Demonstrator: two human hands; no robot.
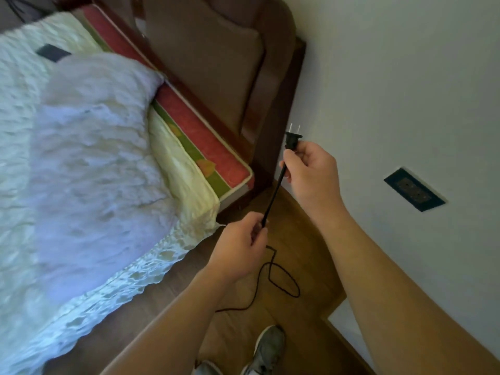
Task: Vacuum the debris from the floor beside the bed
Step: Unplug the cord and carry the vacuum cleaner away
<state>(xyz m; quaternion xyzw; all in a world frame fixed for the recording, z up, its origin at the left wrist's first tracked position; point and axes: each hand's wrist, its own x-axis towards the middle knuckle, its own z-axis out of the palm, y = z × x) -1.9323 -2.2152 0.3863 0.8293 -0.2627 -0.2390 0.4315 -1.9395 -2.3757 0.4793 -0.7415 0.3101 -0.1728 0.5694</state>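
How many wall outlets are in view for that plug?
1: the dark rectangular outlet plate on the white wall, right of the black two-prong plug the right hand holds. Others may be hidden.

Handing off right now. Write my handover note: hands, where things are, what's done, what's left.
The right hand grips the plug, prongs up, not in any socket.
The left hand pinches the cord lower down; slack loops on the floor beside the bed.
The wall socket is on the right, nothing plugged in.
Done: plug in hand. Left: plug in, then vacuum; vacuum and debris not in view.
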